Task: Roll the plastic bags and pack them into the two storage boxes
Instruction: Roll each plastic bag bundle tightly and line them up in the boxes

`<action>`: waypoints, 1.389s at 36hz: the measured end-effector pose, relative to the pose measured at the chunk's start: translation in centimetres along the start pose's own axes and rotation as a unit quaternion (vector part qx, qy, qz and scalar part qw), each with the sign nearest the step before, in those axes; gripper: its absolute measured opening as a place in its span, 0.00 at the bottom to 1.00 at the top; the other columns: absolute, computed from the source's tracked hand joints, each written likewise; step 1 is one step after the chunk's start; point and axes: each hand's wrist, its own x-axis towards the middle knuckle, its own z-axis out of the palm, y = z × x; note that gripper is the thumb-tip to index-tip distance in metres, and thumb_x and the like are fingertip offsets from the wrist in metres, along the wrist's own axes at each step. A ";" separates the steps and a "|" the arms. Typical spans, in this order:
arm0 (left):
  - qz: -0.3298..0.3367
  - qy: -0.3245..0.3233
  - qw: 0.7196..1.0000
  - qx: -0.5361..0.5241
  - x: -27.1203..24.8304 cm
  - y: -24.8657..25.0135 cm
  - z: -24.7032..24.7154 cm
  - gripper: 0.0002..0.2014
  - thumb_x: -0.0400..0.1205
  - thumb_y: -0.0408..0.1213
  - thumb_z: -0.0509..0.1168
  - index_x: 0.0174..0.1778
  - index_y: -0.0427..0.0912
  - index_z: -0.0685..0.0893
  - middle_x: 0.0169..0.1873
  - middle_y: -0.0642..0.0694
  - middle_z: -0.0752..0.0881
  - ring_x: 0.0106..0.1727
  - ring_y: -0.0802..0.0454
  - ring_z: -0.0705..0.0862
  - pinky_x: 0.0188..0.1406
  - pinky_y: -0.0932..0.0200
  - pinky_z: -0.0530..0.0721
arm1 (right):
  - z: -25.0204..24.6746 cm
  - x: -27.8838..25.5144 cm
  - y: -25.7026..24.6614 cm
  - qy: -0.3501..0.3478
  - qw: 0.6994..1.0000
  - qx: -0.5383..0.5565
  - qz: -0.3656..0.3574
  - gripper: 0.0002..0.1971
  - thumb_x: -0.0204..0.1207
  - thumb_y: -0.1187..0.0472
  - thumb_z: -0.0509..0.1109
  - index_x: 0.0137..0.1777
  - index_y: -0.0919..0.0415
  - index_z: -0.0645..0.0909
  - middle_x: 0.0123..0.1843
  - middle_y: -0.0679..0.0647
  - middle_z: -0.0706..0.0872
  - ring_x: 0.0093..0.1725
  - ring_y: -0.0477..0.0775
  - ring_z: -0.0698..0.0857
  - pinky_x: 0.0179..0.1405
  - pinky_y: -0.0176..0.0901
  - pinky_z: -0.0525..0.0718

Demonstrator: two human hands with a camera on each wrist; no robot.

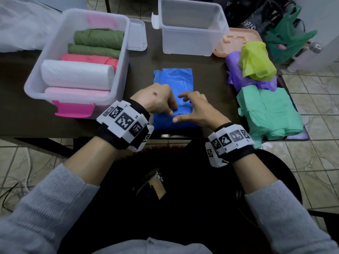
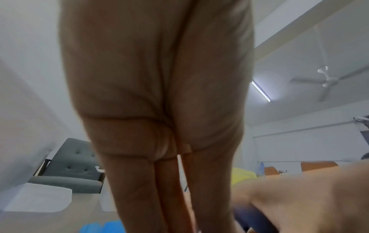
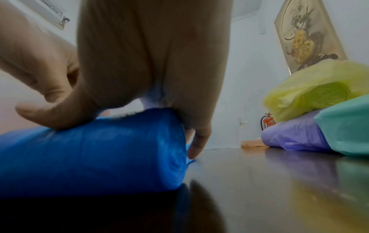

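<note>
Blue bag (image 1: 173,85): rolled end lies crosswise under my left hand (image 1: 156,99) and right hand (image 1: 194,109), both pressing with loosely curved fingers; unrolled length runs away from me.

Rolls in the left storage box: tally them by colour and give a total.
Green rolls: 2
Coral-red roll: 1
White roll: 1
Pale pink roll: 1
Total: 5, all lying in the left storage box.
</note>
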 end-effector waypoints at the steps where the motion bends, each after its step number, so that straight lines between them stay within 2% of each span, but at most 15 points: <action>1: 0.000 -0.007 1.000 0.003 0.0 0.0 0.1 0.19 0.76 0.36 0.73 0.63 0.51 0.85 0.57 0.48 0.87 0.57 0.54 0.82 0.60 0.58 0.79 | 0.2 0.0 0.1 0.023 1.000 0.020 0.006 0.43 0.60 0.45 0.82 0.74 0.52 0.68 0.64 0.53 0.72 0.68 0.50 0.67 0.67 0.39 0.66; 6: 0.002 -0.036 0.999 0.020 0.2 -0.1 0.8 0.29 0.76 0.34 0.73 0.73 0.53 0.76 0.66 0.46 0.82 0.67 0.50 0.79 0.68 0.51 0.77 | 1.4 -0.4 0.8 0.084 0.985 0.149 0.028 0.48 0.61 0.51 0.84 0.78 0.50 0.61 0.70 0.54 0.69 0.67 0.50 0.72 0.67 0.40 0.72; 11: 0.002 -0.043 0.999 0.031 0.3 0.2 1.3 0.32 0.70 0.39 0.78 0.70 0.53 0.76 0.66 0.47 0.81 0.65 0.47 0.78 0.64 0.50 0.78 | 1.1 -0.8 1.2 0.088 0.972 0.215 0.013 0.33 0.68 0.48 0.76 0.70 0.49 0.66 0.69 0.52 0.70 0.68 0.51 0.72 0.64 0.39 0.72; 13: 0.001 -0.035 0.998 0.043 0.4 0.4 1.7 0.35 0.67 0.38 0.79 0.71 0.53 0.76 0.66 0.46 0.79 0.66 0.46 0.77 0.63 0.48 0.78 | 0.9 -1.0 1.2 0.094 0.989 0.115 -0.003 0.31 0.64 0.40 0.73 0.65 0.48 0.68 0.64 0.47 0.69 0.65 0.47 0.70 0.68 0.44 0.71; 16: -0.006 -0.032 0.998 0.047 0.9 0.5 1.8 0.37 0.67 0.36 0.80 0.72 0.52 0.75 0.67 0.45 0.79 0.66 0.45 0.77 0.63 0.47 0.79 | 0.3 -1.8 0.4 0.094 0.989 -0.103 -0.053 0.39 0.56 0.32 0.75 0.63 0.53 0.73 0.59 0.46 0.69 0.61 0.49 0.68 0.60 0.45 0.66; 18: -0.015 -0.040 0.998 0.053 1.2 0.6 1.5 0.37 0.67 0.36 0.80 0.72 0.54 0.75 0.66 0.46 0.80 0.65 0.46 0.79 0.62 0.49 0.80 | 0.0 -2.4 -0.4 0.095 0.973 -0.197 -0.081 0.36 0.59 0.39 0.79 0.63 0.57 0.76 0.59 0.53 0.73 0.61 0.56 0.70 0.56 0.46 0.66; 21: -0.023 -0.063 0.995 0.073 1.8 0.9 0.8 0.35 0.68 0.37 0.80 0.72 0.53 0.76 0.66 0.47 0.81 0.63 0.46 0.80 0.59 0.52 0.80 | 0.6 -3.4 -1.5 0.085 0.955 -0.277 -0.068 0.29 0.67 0.51 0.77 0.66 0.60 0.73 0.62 0.57 0.74 0.63 0.59 0.71 0.57 0.49 0.71; 26: -0.033 -0.139 0.981 0.135 2.7 1.8 -0.3 0.31 0.70 0.44 0.78 0.70 0.54 0.78 0.61 0.49 0.84 0.59 0.47 0.83 0.64 0.46 0.81 | 2.4 -4.5 -2.4 0.085 0.937 -0.335 -0.048 0.20 0.80 0.65 0.61 0.71 0.64 0.67 0.66 0.59 0.73 0.66 0.59 0.71 0.59 0.47 0.70; 30: -0.030 -0.153 0.972 0.177 3.2 2.0 -0.6 0.28 0.74 0.46 0.74 0.71 0.54 0.77 0.64 0.50 0.81 0.57 0.49 0.79 0.64 0.48 0.79 | 2.6 -4.2 -2.6 0.091 0.936 -0.338 -0.044 0.18 0.82 0.69 0.52 0.71 0.66 0.67 0.65 0.61 0.73 0.66 0.61 0.72 0.63 0.48 0.68; 34: -0.039 -0.137 0.977 0.160 3.4 1.7 -0.5 0.29 0.76 0.46 0.72 0.74 0.52 0.74 0.69 0.49 0.77 0.65 0.47 0.78 0.67 0.48 0.76 | 2.0 -3.4 -2.5 0.055 0.941 -0.332 -0.036 0.19 0.79 0.70 0.59 0.70 0.64 0.68 0.65 0.59 0.73 0.65 0.59 0.72 0.59 0.45 0.70; 37: -0.044 -0.083 0.988 0.121 3.4 1.3 -0.2 0.34 0.74 0.44 0.74 0.76 0.48 0.71 0.71 0.47 0.77 0.69 0.46 0.77 0.69 0.48 0.76 | 1.3 -2.5 -2.6 0.019 0.950 -0.311 -0.019 0.22 0.77 0.69 0.65 0.70 0.64 0.69 0.65 0.60 0.73 0.65 0.60 0.72 0.59 0.48 0.73; 40: -0.023 -0.006 0.997 0.080 2.9 1.1 0.0 0.28 0.73 0.37 0.76 0.69 0.45 0.77 0.65 0.45 0.81 0.64 0.46 0.80 0.62 0.53 0.79 | 0.2 -1.3 -2.7 -0.031 0.960 -0.277 0.010 0.23 0.75 0.67 0.68 0.71 0.65 0.71 0.65 0.62 0.73 0.67 0.62 0.72 0.63 0.52 0.75; 44: 0.001 0.057 0.997 0.055 2.2 0.9 0.6 0.16 0.73 0.30 0.73 0.57 0.43 0.86 0.57 0.41 0.85 0.57 0.43 0.83 0.57 0.48 0.83 | -1.5 0.0 -2.9 -0.068 0.964 -0.257 0.017 0.22 0.74 0.65 0.68 0.69 0.61 0.76 0.62 0.62 0.78 0.62 0.62 0.78 0.59 0.47 0.76; 47: -0.006 0.071 0.996 0.053 2.1 0.7 1.3 0.22 0.70 0.33 0.77 0.60 0.45 0.85 0.56 0.40 0.83 0.56 0.40 0.82 0.55 0.47 0.83 | -2.9 1.0 -2.9 -0.115 0.965 -0.236 0.025 0.22 0.74 0.62 0.69 0.69 0.56 0.77 0.60 0.56 0.83 0.57 0.57 0.81 0.55 0.44 0.76; 50: -0.005 0.087 0.994 0.059 2.1 0.5 1.9 0.28 0.67 0.37 0.80 0.64 0.45 0.82 0.57 0.39 0.82 0.58 0.39 0.81 0.49 0.52 0.80 | -4.0 1.6 -2.8 -0.170 0.963 -0.207 0.030 0.22 0.76 0.59 0.70 0.70 0.55 0.76 0.61 0.54 0.83 0.54 0.51 0.79 0.58 0.46 0.76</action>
